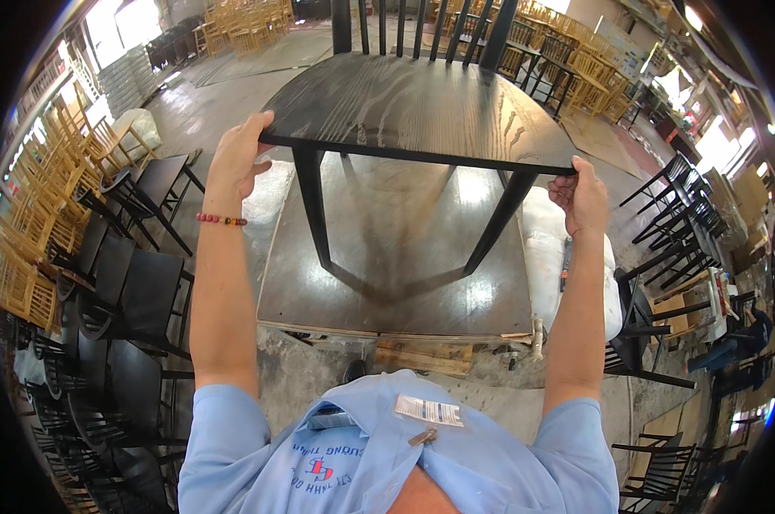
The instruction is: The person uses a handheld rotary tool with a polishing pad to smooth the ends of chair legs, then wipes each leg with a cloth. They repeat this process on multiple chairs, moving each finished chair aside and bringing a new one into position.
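A black wooden chair [413,107] with a slatted back stands in front of me on a low board platform [396,313]. Wood grain shows on its glossy seat, and its front legs rest on the platform. At the seat's left front corner, my left hand [244,154] grips the edge, thumb on top and fingers curled beneath. My right hand [581,195] holds the right front corner, its fingers bent in under the edge. The top of the chair back lies outside the picture.
Black chairs [139,287] crowd the left side, with light wooden chairs [28,257] stacked behind them. More black chairs [691,227] stand at the right. A white wrapped bundle [546,257] lies beside the platform. Wood pieces [426,355] lie at its near edge.
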`<state>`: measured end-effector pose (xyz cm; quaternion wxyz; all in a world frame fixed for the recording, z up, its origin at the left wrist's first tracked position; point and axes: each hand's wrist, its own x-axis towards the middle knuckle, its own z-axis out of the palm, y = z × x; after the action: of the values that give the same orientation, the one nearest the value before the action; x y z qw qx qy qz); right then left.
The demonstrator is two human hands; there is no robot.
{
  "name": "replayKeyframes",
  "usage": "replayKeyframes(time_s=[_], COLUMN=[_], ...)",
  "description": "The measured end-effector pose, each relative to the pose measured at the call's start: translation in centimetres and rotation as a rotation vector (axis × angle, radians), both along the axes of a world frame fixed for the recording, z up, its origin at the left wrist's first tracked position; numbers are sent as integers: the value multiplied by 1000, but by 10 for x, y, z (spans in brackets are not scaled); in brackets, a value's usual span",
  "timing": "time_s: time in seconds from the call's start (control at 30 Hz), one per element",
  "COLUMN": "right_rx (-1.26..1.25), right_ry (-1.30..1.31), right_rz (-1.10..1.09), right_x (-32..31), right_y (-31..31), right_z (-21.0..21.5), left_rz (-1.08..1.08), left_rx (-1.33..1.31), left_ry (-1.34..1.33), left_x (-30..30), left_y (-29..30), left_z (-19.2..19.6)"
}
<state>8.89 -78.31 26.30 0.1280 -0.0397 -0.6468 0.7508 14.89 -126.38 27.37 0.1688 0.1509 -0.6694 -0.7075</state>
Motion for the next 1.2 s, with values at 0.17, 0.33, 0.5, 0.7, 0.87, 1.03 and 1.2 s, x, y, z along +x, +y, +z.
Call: replayKeyframes(time_s=[0.17,0.33,0.5,0.7,0.87,1.03,1.2], right_rx=[129,494,757,247,-119,-107,-484], right_ry=[38,27,-492,-1444,-1592,-1326,-1091], right_rz=[-97,101,-98,-381,-602,-581,-762], right_x=[5,39,219,527,610,613,640], right_y=[-12,33,84,93,106,171,247], right_z=[-3,-102,-302,-389,-422,-474,-467], left_rz=[31,12,-201,-1554,-1764,-1756,-1977], left_rx=[-27,34,-376,-664,-768,-893,-977], left_ry=[73,174,131,-386,-335,-42,-27], left_x=[6,11,47,120,121,139,218], left_y=[-1,17,71,229,349,513,663], left_z=[-18,-53,-196,-272,-253,-243,-262])
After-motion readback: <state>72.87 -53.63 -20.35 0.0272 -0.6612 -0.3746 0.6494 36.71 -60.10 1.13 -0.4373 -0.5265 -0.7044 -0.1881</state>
